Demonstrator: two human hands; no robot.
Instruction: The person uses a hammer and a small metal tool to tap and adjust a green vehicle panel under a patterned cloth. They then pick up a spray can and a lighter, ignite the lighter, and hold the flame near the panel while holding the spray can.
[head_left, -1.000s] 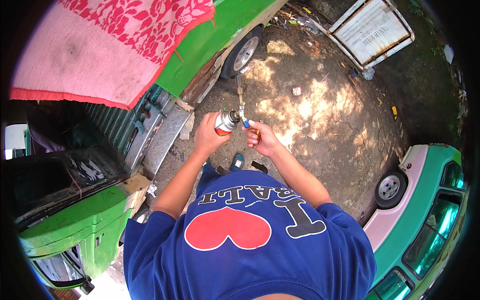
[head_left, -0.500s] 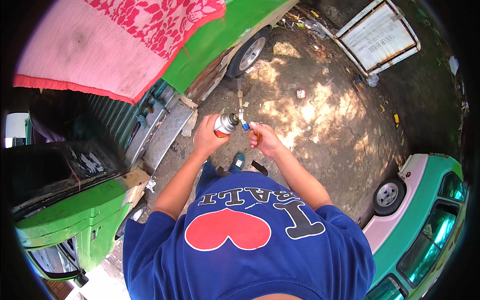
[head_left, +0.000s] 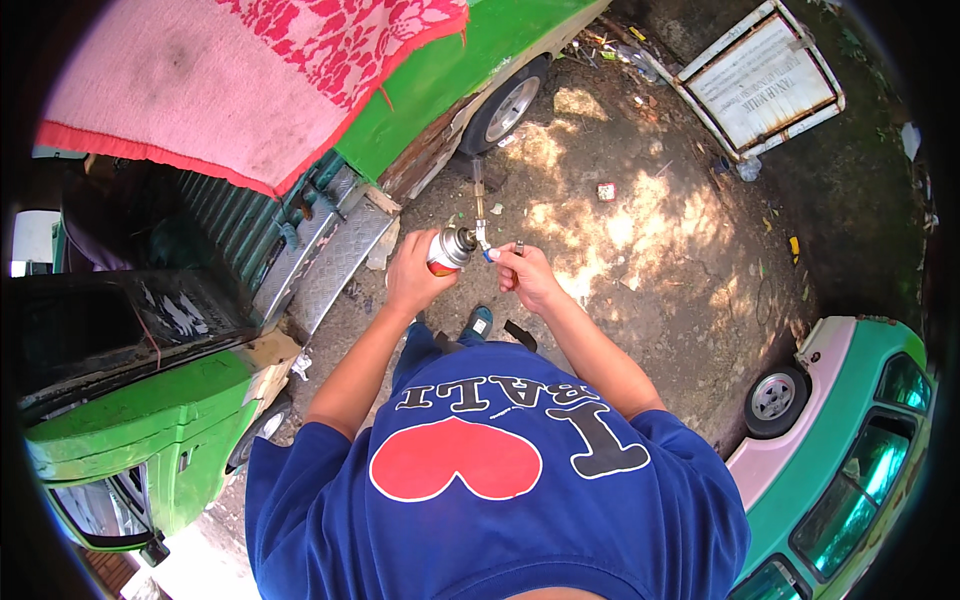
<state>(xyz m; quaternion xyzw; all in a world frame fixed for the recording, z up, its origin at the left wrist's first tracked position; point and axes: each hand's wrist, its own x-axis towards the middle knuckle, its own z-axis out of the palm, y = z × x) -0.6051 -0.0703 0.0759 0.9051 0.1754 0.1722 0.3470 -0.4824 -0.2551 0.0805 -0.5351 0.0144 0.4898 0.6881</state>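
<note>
My left hand (head_left: 408, 277) is wrapped round a gas canister (head_left: 447, 253), which lies tilted in front of my body with its top toward the right. A blow torch head (head_left: 480, 209) is fitted to the canister, its brass-coloured tube pointing away from me. At the torch's side is a blue knob (head_left: 490, 256), pinched by the thumb and finger of my right hand (head_left: 531, 280). A small lighter (head_left: 519, 247) also sits in that hand; its metal end sticks out above the curled fingers. No flame can be made out at the nozzle.
A green vehicle (head_left: 420, 110) with a pink-and-red cloth (head_left: 230, 100) over it stands ahead to the left. Another green vehicle (head_left: 150, 440) is on the left, a teal-and-pink van (head_left: 830, 430) at right. A white framed sign (head_left: 765, 85) leans at the far right. Litter dots the dirt ground.
My right hand has turned at the blue knob, covering more of it. The lighter, orange below the fingers before, now shows its metal end above them. The left hand still grips the canister.
</note>
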